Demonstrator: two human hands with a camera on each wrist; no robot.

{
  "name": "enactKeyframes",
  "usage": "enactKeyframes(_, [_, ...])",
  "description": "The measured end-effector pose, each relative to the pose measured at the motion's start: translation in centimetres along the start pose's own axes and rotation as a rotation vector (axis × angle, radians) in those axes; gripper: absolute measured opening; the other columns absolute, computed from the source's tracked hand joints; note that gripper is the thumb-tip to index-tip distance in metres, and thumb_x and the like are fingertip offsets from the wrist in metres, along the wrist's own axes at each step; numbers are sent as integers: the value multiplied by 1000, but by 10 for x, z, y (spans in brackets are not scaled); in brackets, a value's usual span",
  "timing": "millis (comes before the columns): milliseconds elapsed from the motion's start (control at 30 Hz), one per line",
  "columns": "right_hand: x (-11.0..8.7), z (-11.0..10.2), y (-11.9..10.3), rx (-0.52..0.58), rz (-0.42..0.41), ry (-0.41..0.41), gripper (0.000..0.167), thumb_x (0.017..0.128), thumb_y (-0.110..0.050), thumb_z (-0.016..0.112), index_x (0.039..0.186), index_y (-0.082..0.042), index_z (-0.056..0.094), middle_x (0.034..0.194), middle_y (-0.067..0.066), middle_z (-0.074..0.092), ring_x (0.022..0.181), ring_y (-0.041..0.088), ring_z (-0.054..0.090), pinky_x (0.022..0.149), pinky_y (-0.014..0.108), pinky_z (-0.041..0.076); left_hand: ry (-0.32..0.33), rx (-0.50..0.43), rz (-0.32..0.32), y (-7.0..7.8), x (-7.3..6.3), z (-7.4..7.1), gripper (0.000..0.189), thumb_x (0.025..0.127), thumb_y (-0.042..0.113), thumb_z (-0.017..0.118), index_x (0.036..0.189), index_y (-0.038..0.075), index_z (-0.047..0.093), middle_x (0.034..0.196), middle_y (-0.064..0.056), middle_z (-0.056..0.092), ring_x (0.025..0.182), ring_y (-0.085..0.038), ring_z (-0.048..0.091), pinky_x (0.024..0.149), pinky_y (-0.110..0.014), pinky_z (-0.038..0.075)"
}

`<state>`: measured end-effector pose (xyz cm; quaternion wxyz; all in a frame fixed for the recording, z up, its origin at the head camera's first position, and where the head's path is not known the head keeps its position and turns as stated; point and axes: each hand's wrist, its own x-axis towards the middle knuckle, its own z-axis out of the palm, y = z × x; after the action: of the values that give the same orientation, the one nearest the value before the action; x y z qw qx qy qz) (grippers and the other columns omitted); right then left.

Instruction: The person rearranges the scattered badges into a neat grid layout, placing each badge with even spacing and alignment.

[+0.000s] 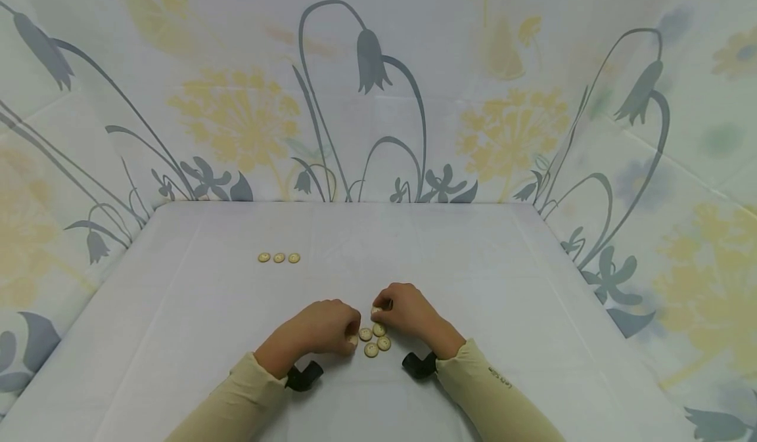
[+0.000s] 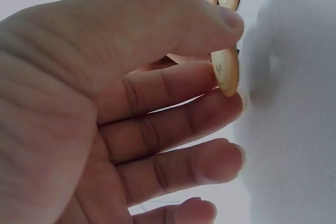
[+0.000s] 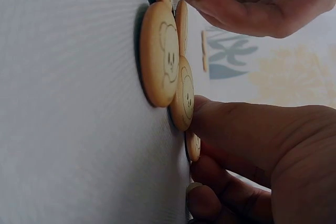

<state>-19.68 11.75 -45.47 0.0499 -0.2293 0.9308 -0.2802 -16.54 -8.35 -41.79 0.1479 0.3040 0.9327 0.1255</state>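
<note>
Over cloth (image 1: 414,245), left hand (image 1: 322,329) pinches 1 disc (image 2: 227,74), right hand (image 1: 409,310) another (image 1: 376,310).

Disc (image 2: 226,72) partly hidden by left hand (image 1: 319,327), sleeves (image 1: 236,399) cut off below, lettering (image 1: 499,377) too small

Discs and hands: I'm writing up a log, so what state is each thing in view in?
White cloth: spread flat, faintly creased
Left hand: fingers curled, pinching
Left hand's disc: held, partly covered by the thumb
Right hand: fingers curled, pinching
Right hand's disc: held, partly hidden
Three discs: lying flat in a row
Four discs: lying flat, clustered near the hands
</note>
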Motion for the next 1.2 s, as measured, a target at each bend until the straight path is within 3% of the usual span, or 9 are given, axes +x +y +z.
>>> enactKeyframes(267, [0, 1, 0, 2, 15, -9, 17, 82, -25, 75, 93, -12, 75, 87, -4, 68, 79, 9, 60, 71, 27, 49, 54, -14, 7, -9, 2, -4, 6, 77, 20, 70, 80, 16, 67, 70, 9, 56, 64, -9, 49, 59, -27, 42])
enactKeyframes(867, [2, 2, 1, -3, 33, -22, 15, 82, -25, 74, 92, -13, 75, 85, -5, 67, 76, 7, 58, 69, 25, 48, 173, -54, -96, -31, 8, -8, 17, 84, 26, 73, 97, 15, 72, 94, 5, 69, 82, -12, 58, 77, -36, 49])
enactKeyframes(1200, [1, 0, -3, 11, 45, -20, 16, 82, -25, 74, 93, -13, 75, 86, -4, 68, 76, 8, 58, 69, 26, 48, 298, -64, -105, -49, 9, -7, 16, 85, 23, 71, 99, 16, 72, 98, 5, 69, 92, -16, 64, 82, -36, 51])
